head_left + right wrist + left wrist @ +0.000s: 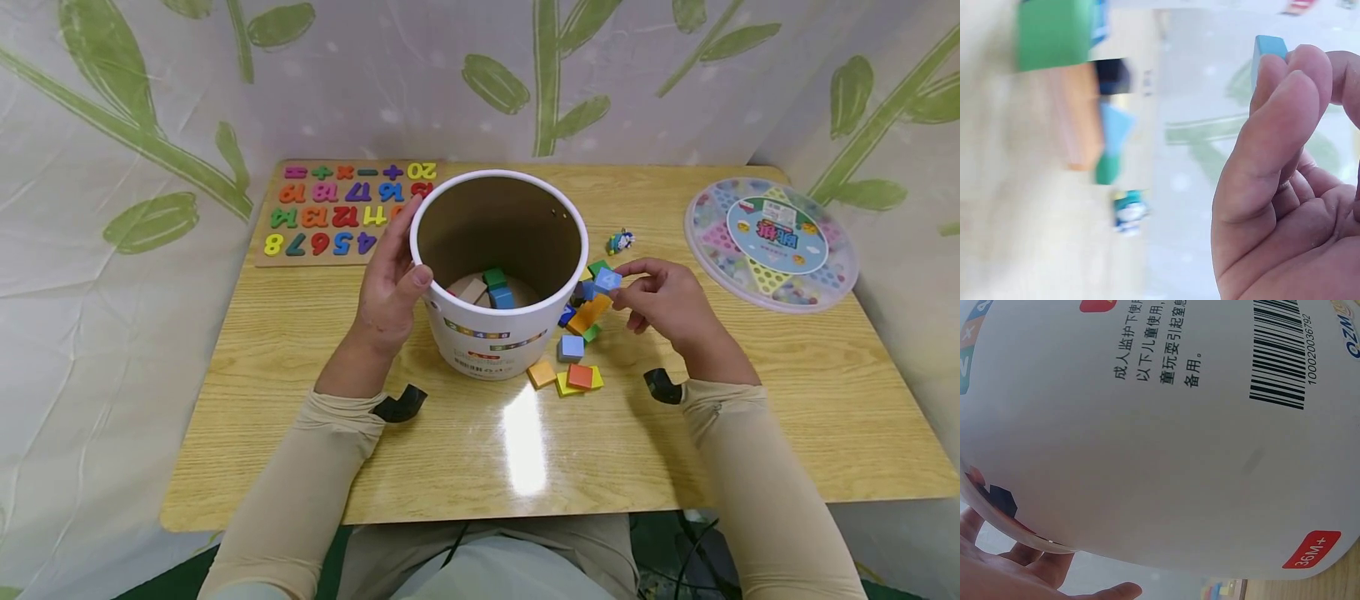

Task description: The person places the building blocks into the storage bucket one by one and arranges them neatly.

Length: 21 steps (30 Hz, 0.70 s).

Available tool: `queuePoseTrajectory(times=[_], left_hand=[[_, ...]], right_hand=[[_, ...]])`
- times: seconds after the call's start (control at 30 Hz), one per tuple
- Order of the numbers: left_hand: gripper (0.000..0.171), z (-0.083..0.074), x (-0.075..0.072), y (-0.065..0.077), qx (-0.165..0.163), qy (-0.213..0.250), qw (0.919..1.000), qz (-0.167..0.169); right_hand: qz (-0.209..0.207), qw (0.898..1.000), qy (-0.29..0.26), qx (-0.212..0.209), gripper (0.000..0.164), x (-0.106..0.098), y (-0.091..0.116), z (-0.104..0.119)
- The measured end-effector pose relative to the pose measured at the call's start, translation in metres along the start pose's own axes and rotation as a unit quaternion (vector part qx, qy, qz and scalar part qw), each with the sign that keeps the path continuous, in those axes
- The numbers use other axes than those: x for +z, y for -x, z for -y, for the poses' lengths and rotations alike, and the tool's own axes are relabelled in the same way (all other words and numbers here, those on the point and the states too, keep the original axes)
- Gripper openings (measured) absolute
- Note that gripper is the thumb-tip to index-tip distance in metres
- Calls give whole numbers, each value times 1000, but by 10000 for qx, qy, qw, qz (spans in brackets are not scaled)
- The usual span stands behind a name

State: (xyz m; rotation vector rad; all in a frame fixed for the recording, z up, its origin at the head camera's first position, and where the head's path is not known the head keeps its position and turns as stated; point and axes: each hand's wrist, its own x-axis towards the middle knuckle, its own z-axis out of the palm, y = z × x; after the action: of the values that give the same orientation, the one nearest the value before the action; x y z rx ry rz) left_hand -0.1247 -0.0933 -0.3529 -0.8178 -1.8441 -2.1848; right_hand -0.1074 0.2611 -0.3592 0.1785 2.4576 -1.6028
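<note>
Head view only: blocks [501,297] inside bucket [487,323], one perhaps red.

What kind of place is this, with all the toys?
Probably a play or learning corner: there's a number board, a bucket with blocks inside, and big leaves on the walls.

Beige sleeves [780,492], wrinkled cuffs [720,400]; black wrist pieces [401,404] (one per arm); pale top [495,575]; beige trousers [375,554].
</note>
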Motion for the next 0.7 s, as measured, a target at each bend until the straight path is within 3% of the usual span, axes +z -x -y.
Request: queuePoseTrajectory(times=[0.33,0.53,0.7], left_hand=[[81,-1,0,0,-12,1,10000,-6],[81,-2,-1,0,-66,-41,10000,-42],[82,-1,0,0,-92,-32,9999,-35]], right_hand=[[67,9943,-548,-910,25,-14,29,56],[526,9731,-1513,-1656,25,-7,41,93],[794,9651,-1663,-1863,25,8,40,110]])
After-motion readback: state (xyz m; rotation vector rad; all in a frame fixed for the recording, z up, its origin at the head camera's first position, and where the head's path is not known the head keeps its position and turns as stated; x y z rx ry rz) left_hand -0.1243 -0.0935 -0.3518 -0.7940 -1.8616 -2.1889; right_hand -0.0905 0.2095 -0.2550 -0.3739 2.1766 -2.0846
